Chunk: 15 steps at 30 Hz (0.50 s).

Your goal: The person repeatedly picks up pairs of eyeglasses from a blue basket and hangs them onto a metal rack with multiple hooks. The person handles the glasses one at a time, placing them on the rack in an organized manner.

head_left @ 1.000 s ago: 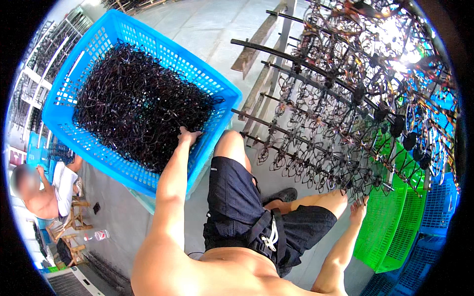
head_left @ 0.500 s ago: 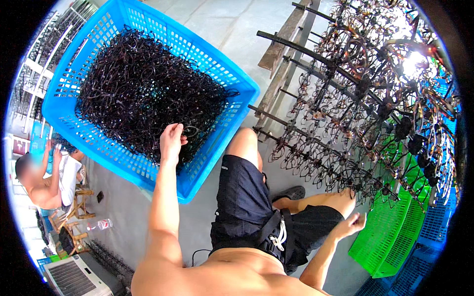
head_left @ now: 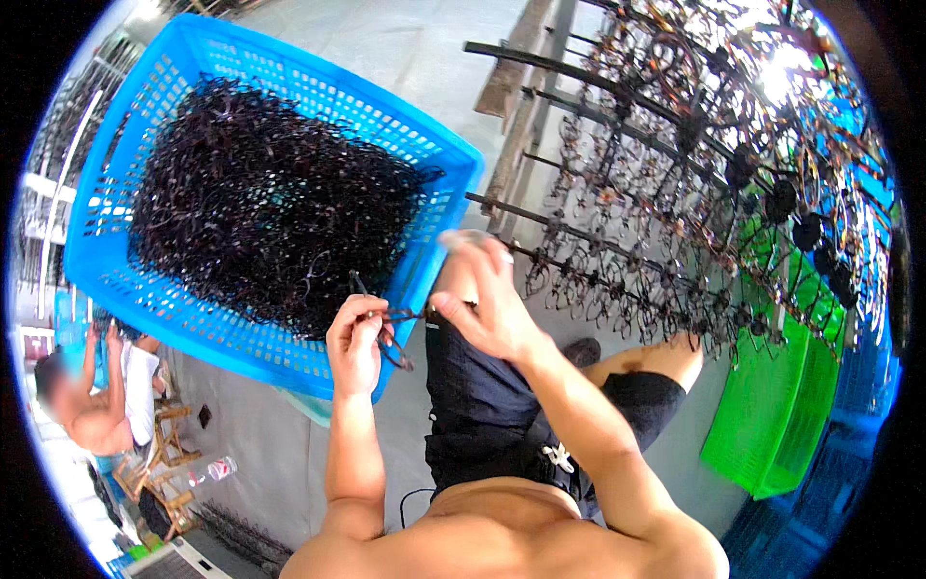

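Note:
My left hand [head_left: 355, 343] is closed on a dark eyeglass frame [head_left: 399, 353], just over the near right edge of a large blue plastic crate. Part of the frame is hidden behind my fingers. Just right of it, my right hand [head_left: 487, 299] is raised over my knee, its fingers stretched out and blurred, the thumb apart from them. The thumb comes close to the eyeglass frame's end; whether they touch I cannot tell. A tangled heap of dark eyeglass frames [head_left: 260, 203] fills much of the blue crate [head_left: 439, 145].
At the right stands a rack of dark rods [head_left: 617, 87] hung with many eyeglass frames. Below it are a green crate [head_left: 762, 425] and blue crates [head_left: 858, 415]. At the far left another person [head_left: 101, 415] sits near a wooden stool [head_left: 174, 434]; a clear bottle [head_left: 220, 469] lies nearby.
My left hand has drawn back from the heap toward me, now with an eyeglass frame in it. My right hand has swung up and left from beside my thigh to meet it.

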Tool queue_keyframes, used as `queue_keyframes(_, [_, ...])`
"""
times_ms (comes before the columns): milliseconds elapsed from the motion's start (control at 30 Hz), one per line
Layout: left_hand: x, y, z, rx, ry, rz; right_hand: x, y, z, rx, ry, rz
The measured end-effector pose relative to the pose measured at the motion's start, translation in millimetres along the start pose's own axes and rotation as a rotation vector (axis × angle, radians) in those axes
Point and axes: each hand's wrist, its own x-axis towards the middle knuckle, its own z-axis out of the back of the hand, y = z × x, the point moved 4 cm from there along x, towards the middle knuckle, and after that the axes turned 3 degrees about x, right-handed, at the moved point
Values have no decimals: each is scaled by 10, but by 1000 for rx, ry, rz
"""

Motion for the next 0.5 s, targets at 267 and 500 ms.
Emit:
queue_keyframes(267, [84, 49, -515, 439, 178, -90, -401, -86, 136, 20, 235, -255])
queue_keyframes(500, [140, 401, -761, 348, 171, 177, -573, -151, 222, -253, -12, -277])
